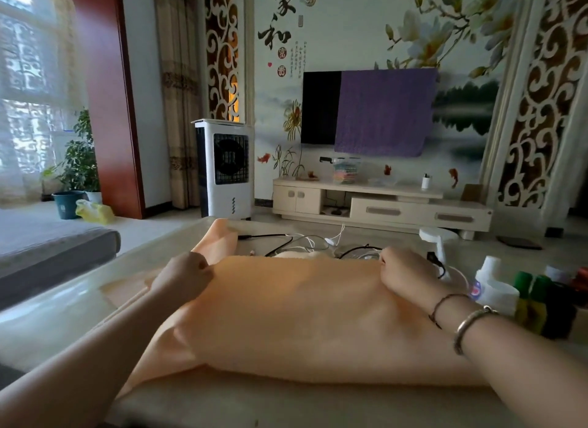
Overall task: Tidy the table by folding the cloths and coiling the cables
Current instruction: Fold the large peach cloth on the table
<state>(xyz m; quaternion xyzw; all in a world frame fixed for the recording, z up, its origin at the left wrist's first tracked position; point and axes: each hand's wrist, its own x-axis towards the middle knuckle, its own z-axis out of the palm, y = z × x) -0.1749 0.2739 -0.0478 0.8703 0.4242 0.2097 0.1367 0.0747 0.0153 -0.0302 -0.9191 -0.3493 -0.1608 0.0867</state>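
The peach cloth [296,313] lies spread across the worktop [57,303], its far edge pinched at the two corners by the left hand [184,276] and the right hand [404,273], fingers curled onto the fabric. Just beyond that edge sits a tangle of cables [318,244], so dragging the fold could snag them. The bottles [496,287] beside the right wrist could tip if the forearm swings out.

Bare forearms; right wrist: silver bangle [471,327], dark cord bracelet [440,306].
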